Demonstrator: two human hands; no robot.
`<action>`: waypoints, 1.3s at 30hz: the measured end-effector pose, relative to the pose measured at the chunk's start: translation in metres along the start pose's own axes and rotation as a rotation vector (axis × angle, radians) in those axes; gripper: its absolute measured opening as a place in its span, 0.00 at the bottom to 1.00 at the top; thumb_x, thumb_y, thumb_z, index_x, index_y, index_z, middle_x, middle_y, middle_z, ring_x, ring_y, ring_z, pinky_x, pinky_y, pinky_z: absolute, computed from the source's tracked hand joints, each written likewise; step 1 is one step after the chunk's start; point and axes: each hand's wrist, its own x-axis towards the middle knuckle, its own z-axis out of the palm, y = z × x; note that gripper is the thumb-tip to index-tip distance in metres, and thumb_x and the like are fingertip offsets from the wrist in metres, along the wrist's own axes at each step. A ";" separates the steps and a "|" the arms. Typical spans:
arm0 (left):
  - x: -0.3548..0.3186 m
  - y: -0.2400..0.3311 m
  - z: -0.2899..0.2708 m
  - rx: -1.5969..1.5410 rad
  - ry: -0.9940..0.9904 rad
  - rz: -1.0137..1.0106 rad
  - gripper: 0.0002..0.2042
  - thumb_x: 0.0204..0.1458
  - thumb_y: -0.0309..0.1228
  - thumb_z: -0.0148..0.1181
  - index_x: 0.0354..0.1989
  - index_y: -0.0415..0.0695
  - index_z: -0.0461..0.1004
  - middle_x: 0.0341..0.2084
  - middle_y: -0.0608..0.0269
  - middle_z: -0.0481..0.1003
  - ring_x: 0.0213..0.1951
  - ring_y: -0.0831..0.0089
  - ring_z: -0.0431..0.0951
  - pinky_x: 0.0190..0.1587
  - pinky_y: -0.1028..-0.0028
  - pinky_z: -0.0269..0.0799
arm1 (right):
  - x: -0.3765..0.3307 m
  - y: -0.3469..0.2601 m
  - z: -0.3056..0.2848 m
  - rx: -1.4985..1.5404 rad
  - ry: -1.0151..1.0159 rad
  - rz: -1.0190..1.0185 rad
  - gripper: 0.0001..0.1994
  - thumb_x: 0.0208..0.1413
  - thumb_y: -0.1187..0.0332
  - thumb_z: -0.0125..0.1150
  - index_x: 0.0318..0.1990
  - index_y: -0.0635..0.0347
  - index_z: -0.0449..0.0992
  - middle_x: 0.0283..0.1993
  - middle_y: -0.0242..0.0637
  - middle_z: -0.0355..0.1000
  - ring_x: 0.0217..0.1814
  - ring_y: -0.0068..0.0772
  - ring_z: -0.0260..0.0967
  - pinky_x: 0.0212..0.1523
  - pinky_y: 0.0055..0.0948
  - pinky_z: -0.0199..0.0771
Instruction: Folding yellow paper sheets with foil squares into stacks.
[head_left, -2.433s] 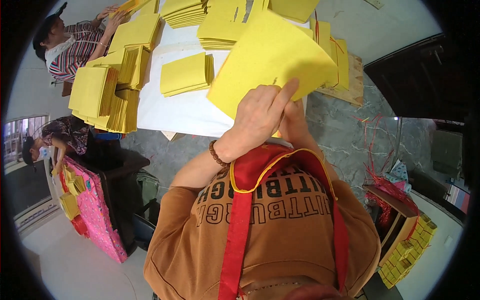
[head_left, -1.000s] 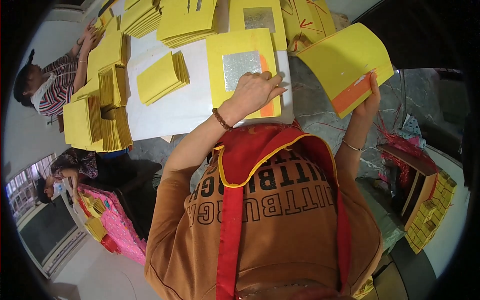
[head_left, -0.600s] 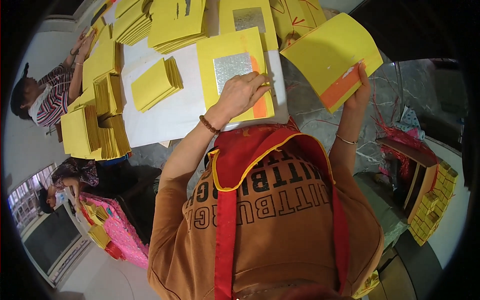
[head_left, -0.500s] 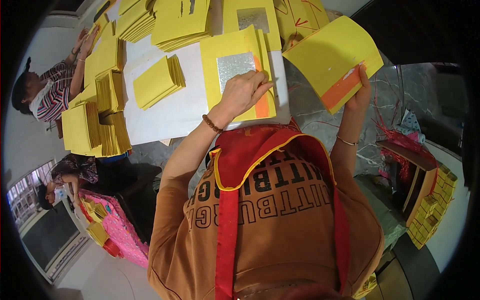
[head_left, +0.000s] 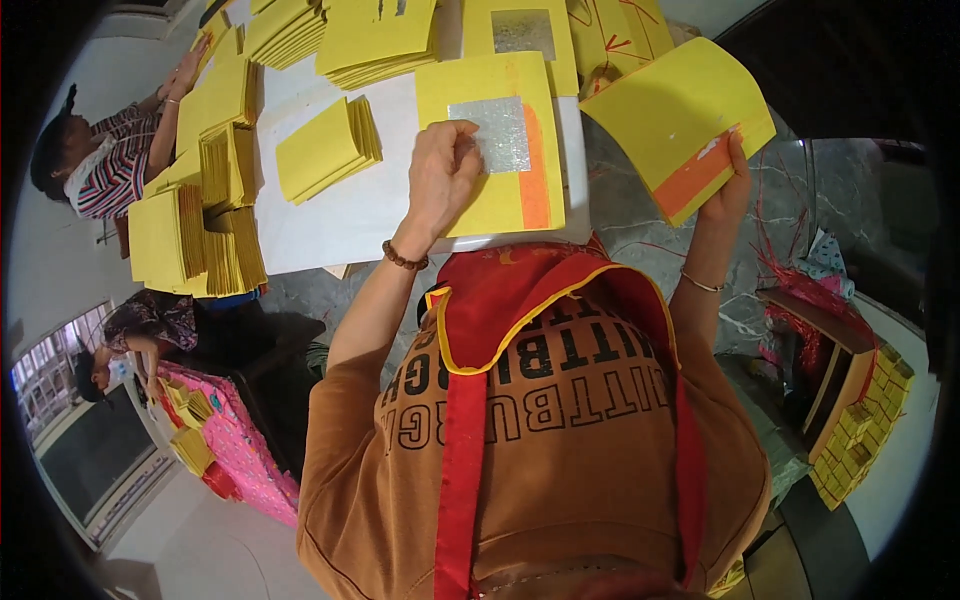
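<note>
On the white table's near edge lies a yellow paper sheet (head_left: 500, 213) with a silver foil square (head_left: 503, 135) and an orange strip (head_left: 535, 165). My left hand (head_left: 443, 170) rests on its left side with the fingers curled, covering the foil's left edge; whatever they may pinch is hidden. Off the table's right side, my right hand (head_left: 728, 190) grips the lower right edge of another yellow paper sheet (head_left: 670, 115). That one bows slightly and has an orange strip (head_left: 692, 170) with a torn white patch.
Stacks of folded yellow paper (head_left: 330, 150) cover the white table (head_left: 290, 235) at left and back. A tied yellow bundle (head_left: 630, 30) sits behind the held sheet. A co-worker (head_left: 110, 160) reaches in at far left; another person (head_left: 140, 340) sits by a pink cloth (head_left: 245, 440).
My left hand has slid left from the orange strip to the sheet's left side, uncovering the strip and most of the foil. My right hand still holds its sheet in nearly the same place.
</note>
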 end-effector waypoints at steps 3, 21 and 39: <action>-0.013 -0.002 -0.012 0.262 0.012 0.133 0.16 0.41 0.30 0.60 0.41 0.45 0.68 0.44 0.54 0.66 0.49 0.56 0.61 0.49 0.62 0.55 | 0.001 0.003 0.003 -0.015 -0.017 0.017 0.18 0.56 0.67 0.50 0.53 0.62 0.61 0.52 0.41 0.64 0.54 0.38 0.61 0.55 0.39 0.61; -0.047 -0.003 -0.031 0.491 -0.453 0.319 0.37 0.37 0.48 0.61 0.59 0.55 0.55 0.59 0.54 0.51 0.61 0.54 0.48 0.57 0.52 0.45 | -0.001 -0.003 0.001 -0.076 0.013 -0.044 0.20 0.57 0.66 0.47 0.56 0.61 0.58 0.55 0.41 0.61 0.56 0.39 0.59 0.56 0.40 0.60; 0.011 0.027 -0.016 -1.143 -0.386 -0.277 0.26 0.58 0.39 0.43 0.60 0.41 0.46 0.43 0.54 0.68 0.41 0.73 0.71 0.43 0.75 0.67 | -0.026 0.046 0.059 0.107 -0.301 0.485 0.17 0.57 0.64 0.47 0.52 0.62 0.62 0.49 0.40 0.66 0.50 0.36 0.65 0.50 0.35 0.66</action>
